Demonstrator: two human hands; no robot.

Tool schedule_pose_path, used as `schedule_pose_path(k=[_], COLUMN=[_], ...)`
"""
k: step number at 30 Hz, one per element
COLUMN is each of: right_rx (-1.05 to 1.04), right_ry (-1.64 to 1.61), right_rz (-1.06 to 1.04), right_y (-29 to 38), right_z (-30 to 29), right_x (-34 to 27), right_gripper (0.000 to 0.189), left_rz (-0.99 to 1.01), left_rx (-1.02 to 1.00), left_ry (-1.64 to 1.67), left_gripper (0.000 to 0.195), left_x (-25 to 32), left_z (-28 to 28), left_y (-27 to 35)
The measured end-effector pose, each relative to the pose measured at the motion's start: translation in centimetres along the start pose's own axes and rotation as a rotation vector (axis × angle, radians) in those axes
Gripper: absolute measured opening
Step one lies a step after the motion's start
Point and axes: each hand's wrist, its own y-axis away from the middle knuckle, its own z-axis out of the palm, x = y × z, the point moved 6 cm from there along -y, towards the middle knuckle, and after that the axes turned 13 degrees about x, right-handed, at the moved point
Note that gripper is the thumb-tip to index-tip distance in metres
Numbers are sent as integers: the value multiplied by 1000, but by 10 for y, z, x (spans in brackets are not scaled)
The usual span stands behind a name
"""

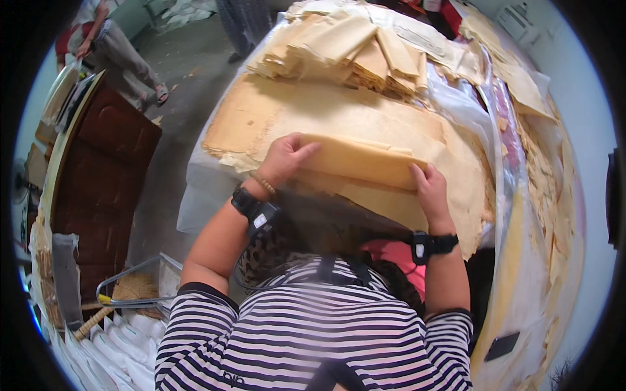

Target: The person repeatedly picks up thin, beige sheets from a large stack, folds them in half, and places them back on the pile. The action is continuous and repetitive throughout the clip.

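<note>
Both hands grip a folded band of thin tan sheet material (362, 161), stretched between them above a broad stack of similar sheets (313, 107). My left hand (286, 156) pinches its left end, thumb on top. At the right end, my right hand (430, 188) pinches it between thumb and fingers; some fingertips are hidden behind it. The flat stack lies under and beyond the band, its edges ragged. Past it sits a pile of folded tan bundles (342, 44). A beaded bracelet and black straps with small devices are on my wrists.
Clear plastic sheeting (205, 195) hangs over the table's left edge. More tan sheets (557, 195) and a phone (502, 346) lie on the right. A dark wooden cabinet (102, 166) stands left, a straw broom (134, 288) below. One person (117, 49) stands upper left, another (244, 24) beyond the table.
</note>
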Motion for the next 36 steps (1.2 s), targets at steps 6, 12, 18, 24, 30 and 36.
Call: schedule_pose_path(k=[6,12,18,24,30,36], right_rx=[151,43,86,-256,-169,-68], right_ry=[477,629,750,671,634,570], right_rz=[-143,-115,-598,-647,-546,-372], right_y=[-23,-33,-10,16,5,-3], right_z=[23,35,58,73,21,0], right_x=[11,3,-55,-45,-7,16], right_gripper=[43,38,57,76,74,67], left_rz=[449,957,718,868,1185,894], left_rx=[438,355,-218,-125,-129,-30], left_ry=[-821,-847,-1021,-1000,-1009,-855], left_gripper=[20,46,84,74,20,27], left_x=[-1,30,5,8,29,106], left_z=[22,58,93,73,56,44], left_y=[6,18,24,17,6,-45])
